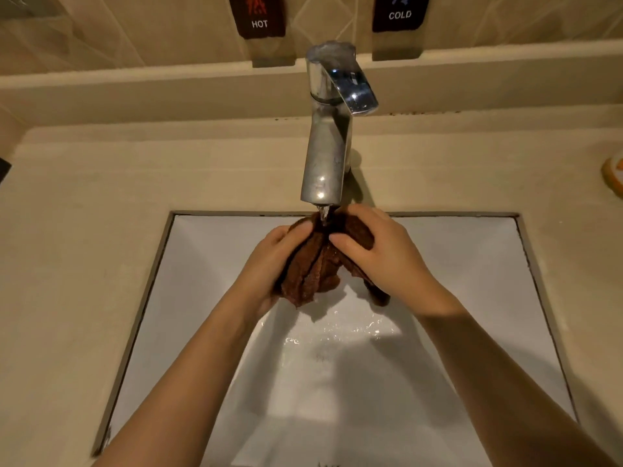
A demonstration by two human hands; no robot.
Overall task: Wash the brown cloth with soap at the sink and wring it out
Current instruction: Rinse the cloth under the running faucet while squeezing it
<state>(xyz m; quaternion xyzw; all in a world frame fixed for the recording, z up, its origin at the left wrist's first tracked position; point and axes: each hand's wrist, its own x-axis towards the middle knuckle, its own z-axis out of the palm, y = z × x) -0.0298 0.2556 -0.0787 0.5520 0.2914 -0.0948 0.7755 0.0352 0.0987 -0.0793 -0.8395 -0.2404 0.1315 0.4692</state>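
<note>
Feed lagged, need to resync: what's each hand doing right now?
Left hand: closed, gripping the brown cloth under the running faucet.
Right hand: closed, gripping the same cloth from the other side.

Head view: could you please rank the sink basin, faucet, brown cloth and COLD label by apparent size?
1. sink basin, clearly largest.
2. faucet and brown cloth look alike; the cloth is bunched and partly hidden, so unranked.
3. COLD label, smallest, cropped by the top edge.

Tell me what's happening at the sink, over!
Left hand and right hand both gripping the brown cloth. Cloth bunched under the running faucet, over the sink. Nothing blocking.
</note>
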